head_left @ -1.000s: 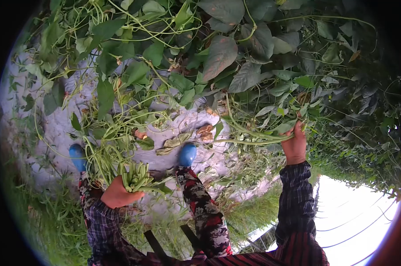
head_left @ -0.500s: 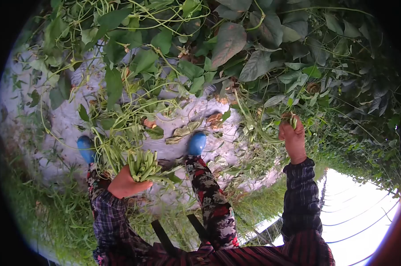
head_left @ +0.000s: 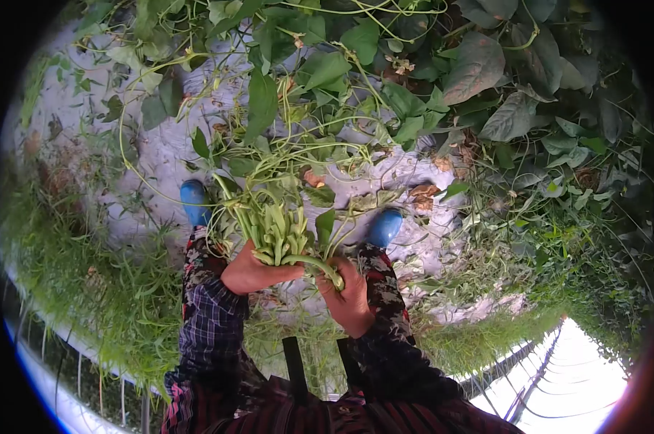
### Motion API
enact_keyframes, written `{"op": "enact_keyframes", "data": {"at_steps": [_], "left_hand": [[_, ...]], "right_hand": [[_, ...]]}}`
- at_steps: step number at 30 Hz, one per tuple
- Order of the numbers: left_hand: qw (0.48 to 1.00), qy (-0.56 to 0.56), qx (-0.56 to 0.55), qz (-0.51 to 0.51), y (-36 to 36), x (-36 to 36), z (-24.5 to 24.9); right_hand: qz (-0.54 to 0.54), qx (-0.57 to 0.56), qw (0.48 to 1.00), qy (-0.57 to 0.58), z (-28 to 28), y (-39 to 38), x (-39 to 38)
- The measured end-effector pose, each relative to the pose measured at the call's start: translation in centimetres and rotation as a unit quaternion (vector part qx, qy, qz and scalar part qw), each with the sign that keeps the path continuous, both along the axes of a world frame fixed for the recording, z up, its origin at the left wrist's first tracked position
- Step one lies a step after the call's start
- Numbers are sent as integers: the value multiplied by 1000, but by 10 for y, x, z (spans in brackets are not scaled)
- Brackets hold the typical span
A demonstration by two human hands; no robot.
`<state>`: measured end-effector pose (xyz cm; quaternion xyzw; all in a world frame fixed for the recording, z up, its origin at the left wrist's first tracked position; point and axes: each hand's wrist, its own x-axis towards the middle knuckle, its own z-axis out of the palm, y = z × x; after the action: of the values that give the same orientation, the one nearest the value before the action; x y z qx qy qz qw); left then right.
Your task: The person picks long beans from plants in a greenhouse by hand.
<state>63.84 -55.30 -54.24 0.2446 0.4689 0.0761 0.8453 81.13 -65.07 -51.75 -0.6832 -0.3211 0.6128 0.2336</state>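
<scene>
Head view: we find both hands meeting low in the frame, in front of the legs. The left hand [head_left: 251,273] has its fingers closed round the stem ends of the beans [head_left: 276,230], a thick green bunch. The bunch's long axis runs up and away from the fist, toward the vines [head_left: 298,148], with the loose ends fanning out above. The right hand [head_left: 350,296] sits just beside the left, on the bunch's right flank. Its fingers are curled round a single pod [head_left: 314,262] that arcs across from the base of the bunch, so the pod bridges the two hands and touches the bunch at its root end. Both hands are equally close to the beans; the left carries the load.

Around them we note two blue boots, the left boot [head_left: 194,202] and the right boot [head_left: 385,228], planted on pale ground sheeting [head_left: 160,155]. Stems trail over the sheeting and mix with the tips of the bunch, so the two are hard to tell apart there. Broad leaves [head_left: 479,69] crowd the upper right. Grass [head_left: 103,289] borders the left side. Nothing lies between the hands.
</scene>
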Motion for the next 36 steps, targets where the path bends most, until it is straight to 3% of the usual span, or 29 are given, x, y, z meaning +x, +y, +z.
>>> {"op": "enact_keyframes", "data": {"at_steps": [2,4,5,9,13,14,16,17,21,24,26,28,29,30,31,32,35,36], "left_hand": [[999,-10,13,-30,-6,-2,-8],[998,-2,43,-34,-9,-1,-13],[999,-10,23,-36,-10,0,-13],[999,-44,14,-7,-17,33,-9],[998,-50,24,-35,-40,49,-17],[998,-44,35,-39,-43,52,-19],[998,-41,3,-51,-42,56,-17],[998,-58,-29,-25,-44,57,-16],[994,-87,-64,-23,-45,52,-21],[992,-81,-76,-51,-32,49,-19],[993,-71,-90,18,-22,51,-11],[992,-65,-110,10,-20,45,-12],[992,-47,-73,-89,-22,43,-14],[981,-28,-34,-187,-21,41,-16],[967,-2,-40,-253,-18,40,-13],[968,-6,-35,-249,-21,37,-14],[955,-50,4,-294,-21,22,-20],[956,-129,-18,-263,-14,15,-16]], "right_hand": [[-39,13,999,3,-15,-8,-8],[-284,12,949,135,-30,-10,-15],[-329,30,924,190,-32,-12,-16],[-372,37,868,327,-31,3,-7],[-434,38,871,227,-28,7,-5],[-434,40,870,229,-32,7,-4],[-311,67,948,25,-31,8,-2],[-212,90,973,-21,-30,9,9],[-129,154,977,-77,-43,7,11],[-100,123,986,-57,-50,9,12],[-157,84,984,9,-52,12,6],[-344,-1,924,165,-51,18,2],[-430,-46,870,238,-50,19,1],[-428,-46,871,237,-53,24,7],[-485,-30,804,343,-61,31,22],[-532,-13,722,443,-67,37,40],[-576,91,685,437,-89,26,95],[-594,122,665,436,-85,31,105]]}}
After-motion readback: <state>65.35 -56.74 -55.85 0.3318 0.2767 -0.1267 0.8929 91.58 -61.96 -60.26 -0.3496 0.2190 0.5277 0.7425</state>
